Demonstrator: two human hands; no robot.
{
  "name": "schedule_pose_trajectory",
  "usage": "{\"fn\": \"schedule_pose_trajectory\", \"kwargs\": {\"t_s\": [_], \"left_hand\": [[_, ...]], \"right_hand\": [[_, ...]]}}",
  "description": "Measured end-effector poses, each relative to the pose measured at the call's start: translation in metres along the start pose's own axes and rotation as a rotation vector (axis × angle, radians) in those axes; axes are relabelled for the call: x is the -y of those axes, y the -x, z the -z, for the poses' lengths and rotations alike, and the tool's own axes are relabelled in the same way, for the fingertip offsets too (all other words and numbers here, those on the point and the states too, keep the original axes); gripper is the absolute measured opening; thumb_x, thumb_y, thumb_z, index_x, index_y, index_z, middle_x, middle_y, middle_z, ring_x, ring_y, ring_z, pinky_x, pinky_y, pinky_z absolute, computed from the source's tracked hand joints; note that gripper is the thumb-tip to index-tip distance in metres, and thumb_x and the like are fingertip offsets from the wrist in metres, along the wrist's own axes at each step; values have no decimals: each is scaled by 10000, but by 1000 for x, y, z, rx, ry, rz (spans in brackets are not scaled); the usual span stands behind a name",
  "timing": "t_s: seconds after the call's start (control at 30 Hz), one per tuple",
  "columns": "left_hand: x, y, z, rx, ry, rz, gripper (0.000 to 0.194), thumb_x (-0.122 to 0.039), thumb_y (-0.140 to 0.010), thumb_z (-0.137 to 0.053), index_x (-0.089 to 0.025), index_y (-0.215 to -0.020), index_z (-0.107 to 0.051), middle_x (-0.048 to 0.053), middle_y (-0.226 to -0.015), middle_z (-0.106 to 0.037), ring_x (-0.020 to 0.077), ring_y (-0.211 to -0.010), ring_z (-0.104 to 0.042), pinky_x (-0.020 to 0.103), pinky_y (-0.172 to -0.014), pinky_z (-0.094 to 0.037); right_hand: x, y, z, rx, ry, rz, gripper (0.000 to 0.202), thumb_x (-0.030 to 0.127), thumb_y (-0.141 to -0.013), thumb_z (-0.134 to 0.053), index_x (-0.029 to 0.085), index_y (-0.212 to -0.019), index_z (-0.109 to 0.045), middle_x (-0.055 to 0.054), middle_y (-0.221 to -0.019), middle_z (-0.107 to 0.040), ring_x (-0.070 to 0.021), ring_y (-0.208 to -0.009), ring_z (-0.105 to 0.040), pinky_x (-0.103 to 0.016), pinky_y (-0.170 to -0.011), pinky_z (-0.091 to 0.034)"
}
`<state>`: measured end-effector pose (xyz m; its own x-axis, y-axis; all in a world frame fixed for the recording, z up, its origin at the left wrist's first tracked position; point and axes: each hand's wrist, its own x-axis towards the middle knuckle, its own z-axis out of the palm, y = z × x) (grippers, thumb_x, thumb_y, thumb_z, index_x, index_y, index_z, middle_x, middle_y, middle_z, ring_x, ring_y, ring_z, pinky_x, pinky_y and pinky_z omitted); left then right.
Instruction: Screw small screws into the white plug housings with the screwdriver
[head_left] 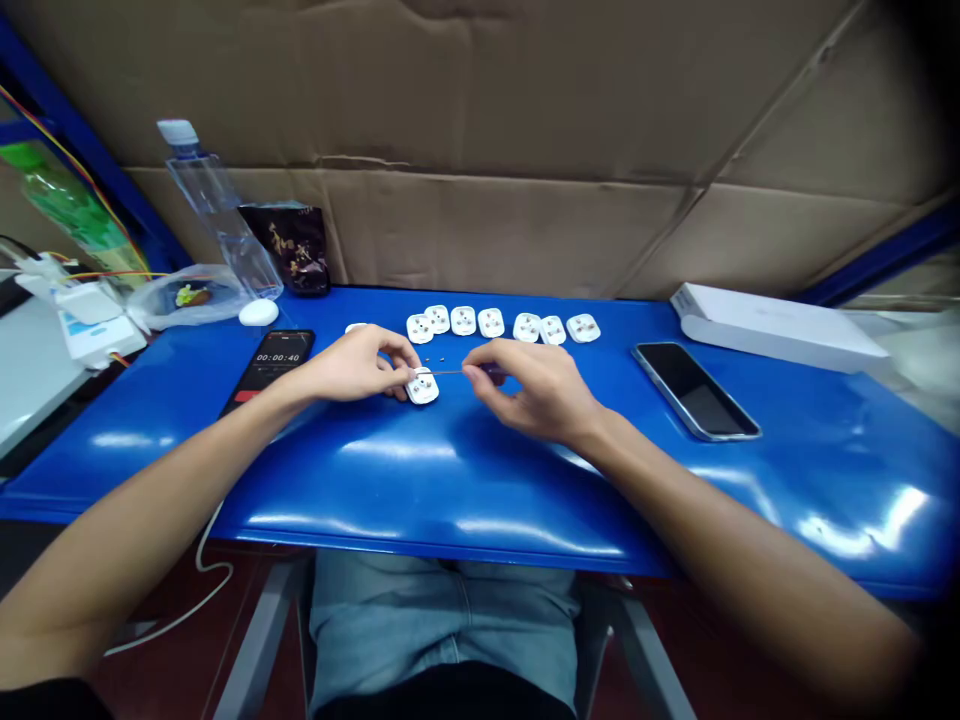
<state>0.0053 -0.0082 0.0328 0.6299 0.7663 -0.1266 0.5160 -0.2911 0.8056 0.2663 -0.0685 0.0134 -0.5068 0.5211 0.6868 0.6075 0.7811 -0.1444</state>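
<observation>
A small white rounded-square plug [424,388] with metal parts on its face is held over the blue table by my left hand [367,366], fingers closed at its left edge. In my right hand [536,388] is a screwdriver [448,372], its thin shaft pointing left and its tip reaching the top of the plug. My right fingers mostly hide the dark handle. Two tiny pieces [442,359] lie just behind the shaft. Farther back stands a row of similar white plugs [464,320]; another white piece [355,327] is partly hidden behind my left hand.
On the left are a phone showing a timer [279,352], a round white object [259,312], a clear bottle [225,215], a dark pouch [292,245] and a power strip [101,335]. A second phone [697,390] and a white box [780,325] lie right.
</observation>
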Motion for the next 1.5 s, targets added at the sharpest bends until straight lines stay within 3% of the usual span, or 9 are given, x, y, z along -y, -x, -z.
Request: {"fn": "schedule_pose_trajectory", "kwargs": {"t_s": [0.5, 0.97, 1.3, 1.5], "left_hand": [[2, 0, -5, -49, -44, -68, 169, -236, -832, -719, -153, -955, -800, 50, -851, -828, 193, -717, -796, 219, -626, -577], [3, 1, -8, -89, -110, -63, 167, -250, -823, -734, -161, -943, -808, 30, -746, -806, 180, -687, -774, 200, -552, -490], [1, 0, -9, -79, -70, -38, 153, -273, -826, -757, -161, -925, -789, 31, -698, -790, 189, -648, -772, 211, -546, -507], [-1, 0, -10, -93, -80, -44, 167, -283, -805, -744, -167, -914, -795, 28, -685, -782, 190, -629, -760, 214, -529, -502]], "right_hand": [[0, 1, -1, 25, 6, -18, 110, 237, -1041, -603, 212, -985, -694, -19, -850, -786, -139, -658, -661, -262, -634, -458], [-1, 1, 0, 39, -16, -21, 74, 210, -1025, -611, 221, -990, -675, -13, -839, -776, -137, -649, -649, -268, -629, -454], [-1, 1, 0, 31, -14, -7, 84, 189, -1008, -614, 215, -968, -683, -10, -817, -768, -140, -641, -649, -272, -625, -442], [2, 1, 2, 100, 15, -72, 115, 242, -1063, -576, 243, -1011, -679, -32, -874, -792, -158, -673, -665, -293, -646, -474]]}}
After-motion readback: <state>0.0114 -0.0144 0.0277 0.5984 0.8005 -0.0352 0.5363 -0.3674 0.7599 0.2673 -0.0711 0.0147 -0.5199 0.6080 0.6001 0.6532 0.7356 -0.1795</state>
